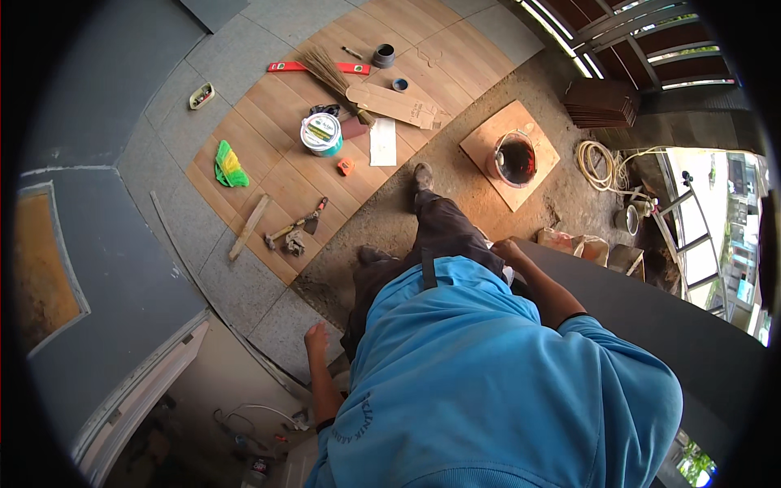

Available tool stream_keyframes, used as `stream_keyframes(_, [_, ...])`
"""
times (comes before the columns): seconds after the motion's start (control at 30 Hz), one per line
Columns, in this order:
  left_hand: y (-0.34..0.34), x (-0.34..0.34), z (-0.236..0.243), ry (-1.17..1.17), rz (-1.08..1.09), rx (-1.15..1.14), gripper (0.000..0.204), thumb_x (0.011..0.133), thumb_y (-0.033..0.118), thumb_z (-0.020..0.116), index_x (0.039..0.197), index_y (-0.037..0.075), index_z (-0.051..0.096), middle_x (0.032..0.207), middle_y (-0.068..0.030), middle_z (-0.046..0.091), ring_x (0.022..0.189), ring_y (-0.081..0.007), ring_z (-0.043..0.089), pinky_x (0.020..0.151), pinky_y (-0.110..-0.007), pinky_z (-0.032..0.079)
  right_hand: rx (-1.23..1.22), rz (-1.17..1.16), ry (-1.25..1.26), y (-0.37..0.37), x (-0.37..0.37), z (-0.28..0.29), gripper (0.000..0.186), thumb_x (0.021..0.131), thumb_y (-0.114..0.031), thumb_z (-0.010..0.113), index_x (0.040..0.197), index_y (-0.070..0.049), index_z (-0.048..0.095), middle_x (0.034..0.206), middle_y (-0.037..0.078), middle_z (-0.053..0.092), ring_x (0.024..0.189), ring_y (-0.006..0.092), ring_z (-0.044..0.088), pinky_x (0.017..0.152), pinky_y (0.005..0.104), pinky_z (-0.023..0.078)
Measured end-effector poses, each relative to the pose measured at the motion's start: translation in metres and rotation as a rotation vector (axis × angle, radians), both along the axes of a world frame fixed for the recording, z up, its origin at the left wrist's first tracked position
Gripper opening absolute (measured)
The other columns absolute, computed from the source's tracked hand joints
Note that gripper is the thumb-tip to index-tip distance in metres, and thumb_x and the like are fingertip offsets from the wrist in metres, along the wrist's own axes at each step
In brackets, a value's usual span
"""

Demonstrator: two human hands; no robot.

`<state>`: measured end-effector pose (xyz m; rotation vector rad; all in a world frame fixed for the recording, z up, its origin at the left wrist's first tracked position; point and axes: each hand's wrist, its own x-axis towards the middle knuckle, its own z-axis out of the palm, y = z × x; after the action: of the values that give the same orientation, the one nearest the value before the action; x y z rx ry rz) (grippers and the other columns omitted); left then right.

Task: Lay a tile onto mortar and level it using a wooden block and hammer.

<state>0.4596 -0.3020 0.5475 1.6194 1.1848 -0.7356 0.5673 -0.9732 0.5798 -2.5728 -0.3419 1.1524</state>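
Note:
My left hand [317,336] hangs beside my hip with its fingers loosely apart and nothing visible in it. At my other hip, my right hand [508,251] is curled against my dark trousers [451,230]. White material [510,274] shows beside that hand; whether the fingers hold it is hard to make out. Ahead on the wood-look tiles [272,154] lie a hammer [285,233], a hatchet-like tool [313,221], a crumpled rag [294,243] and a wooden strip [250,227]. None of these is touched by either hand.
A stained bucket [516,158] stands on a square board [511,195] at the right. Farther off are a white-and-teal tub [322,135], a stick broom [325,73], a red level [285,67] and a green-yellow brush [230,165]. A coiled hose [596,166] lies near stacked brown tiles [600,103].

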Motion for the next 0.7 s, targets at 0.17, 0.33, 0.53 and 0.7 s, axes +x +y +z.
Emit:
stream_keyframes(0.17, [-0.040, 0.052, 0.034, 0.103, -0.006, 0.069, 0.038, 0.094, 0.039, 0.065, 0.113, 0.007, 0.071, 0.083, -0.0008, 0.065, 0.067, -0.0139, 0.059, 0.056, -0.032, 0.047, -0.036, -0.235, 0.126, -0.015, 0.039, -0.007, 0.026, 0.088, -0.013, 0.059, 0.109, -0.008, 0.073, 0.105, 0.011, 0.072, 0.086, 0.0233, 0.073, 0.079, 0.0358, 0.059])
stream_keyframes(0.33, [-0.115, 0.140, 0.050, 0.122, -0.038, 0.152, 0.037, 0.094, 0.039, 0.065, 0.113, 0.008, 0.071, 0.083, 0.0012, 0.064, 0.070, -0.0127, 0.059, 0.058, -0.031, 0.048, 0.037, -0.487, 0.009, -0.074, 0.090, -0.015, 0.028, 0.091, -0.021, 0.055, 0.098, -0.002, 0.074, 0.098, 0.015, 0.073, 0.081, 0.0265, 0.073, 0.080, 0.0378, 0.058])
stream_keyframes(0.53, [-0.202, 0.253, 0.047, 0.179, -0.124, 0.115, 0.034, 0.096, 0.037, 0.062, 0.108, 0.008, 0.072, 0.079, -0.0012, 0.063, 0.069, -0.0161, 0.061, 0.058, -0.032, 0.049, 0.167, -1.235, 0.367, -0.154, 0.174, 0.017, 0.031, 0.093, -0.025, 0.063, 0.104, 0.002, 0.073, 0.085, 0.014, 0.073, 0.071, 0.0215, 0.069, 0.067, 0.0357, 0.057])
stream_keyframes(0.7, [-0.235, 0.339, 0.016, -0.114, -0.764, 0.174, 0.040, 0.095, 0.036, 0.053, 0.091, -0.001, 0.067, 0.078, -0.0168, 0.064, 0.070, -0.0241, 0.064, 0.067, -0.044, 0.050, 0.250, -1.361, 0.186, -0.217, 0.208, 0.020, 0.030, 0.091, -0.023, 0.065, 0.100, 0.005, 0.072, 0.077, 0.012, 0.069, 0.060, 0.0192, 0.064, 0.054, 0.0333, 0.052])
